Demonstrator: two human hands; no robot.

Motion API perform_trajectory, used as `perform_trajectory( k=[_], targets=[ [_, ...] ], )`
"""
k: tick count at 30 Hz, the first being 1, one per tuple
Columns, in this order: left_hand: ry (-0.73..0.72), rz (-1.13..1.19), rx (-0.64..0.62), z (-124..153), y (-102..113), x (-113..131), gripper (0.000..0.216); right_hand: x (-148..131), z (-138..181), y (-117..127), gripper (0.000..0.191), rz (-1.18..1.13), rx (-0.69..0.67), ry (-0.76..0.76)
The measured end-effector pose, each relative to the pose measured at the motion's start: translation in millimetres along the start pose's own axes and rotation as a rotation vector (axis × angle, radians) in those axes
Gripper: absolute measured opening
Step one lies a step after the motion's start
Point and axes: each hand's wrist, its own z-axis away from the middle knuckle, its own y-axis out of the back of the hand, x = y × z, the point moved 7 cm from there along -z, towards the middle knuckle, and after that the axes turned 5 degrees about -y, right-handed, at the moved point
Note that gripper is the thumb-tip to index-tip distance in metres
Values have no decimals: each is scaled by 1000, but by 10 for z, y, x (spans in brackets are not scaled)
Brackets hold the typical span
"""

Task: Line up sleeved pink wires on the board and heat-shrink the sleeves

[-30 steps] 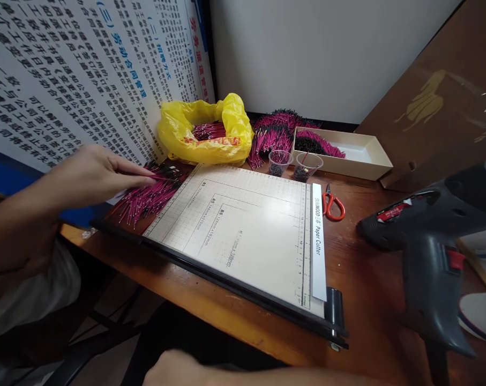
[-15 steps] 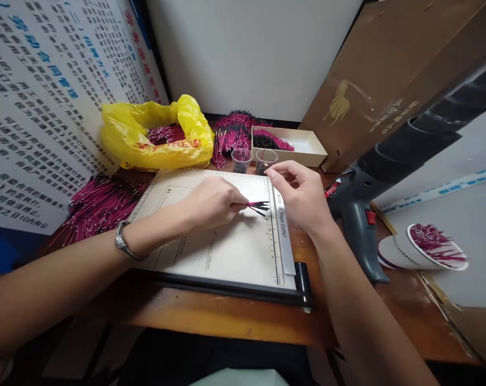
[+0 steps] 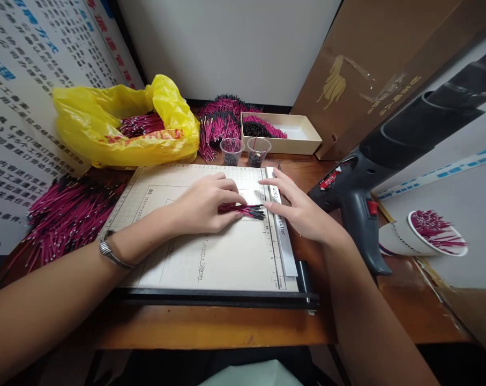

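The left hand (image 3: 204,203) lies flat on the paper cutter (image 3: 194,262) and presses down on a small bunch of pink wires (image 3: 243,210). Its grip pins the bunch more than it wraps it. The wires lie sideways, left to right, with their black tips pointing right at the ruler strip (image 3: 285,241). The right hand (image 3: 303,212) is just to the right of those tips. Its grip is loose, fingers out straight, and one fingertip sits right at the wire ends, holding nothing. So the left hand is on the wires and the right hand waits at their ends

On the far side, a yellow bag (image 3: 106,128) holds more pink wires. Two little clear cups (image 3: 243,151) have dark bits in them. A flat cardboard box (image 3: 303,136) holds wires at its left end. At the right, a paper cup (image 3: 423,238) lies tipped over with wires inside, near a black heat gun (image 3: 359,214). A big loose pile of wires (image 3: 61,214) sits on the tabletop (image 3: 210,327) at the left
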Motion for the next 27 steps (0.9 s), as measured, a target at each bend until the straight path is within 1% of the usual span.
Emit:
perform_trajectory(
  k=[4,6,9,12,20,27],
  targets=[
    [38,67,-24,22,-18,-46,30,-128,48,-34,25,90,-67,19],
    [55,107,-18,32,-31,-51,32,-164,64,-59,19,140,-87,14],
    [78,143,10,37,-41,-58,30,-178,70,-75,14,180,-67,9],
    [106,151,23,33,-50,-78,29,-198,74,-59,11,192,-7,56],
    [94,153,62,23,-16,-79,26,-266,114,27,7,208,115,165],
    [82,148,73,25,-22,-99,27,-247,90,-28,10,245,129,197]
  ],
)
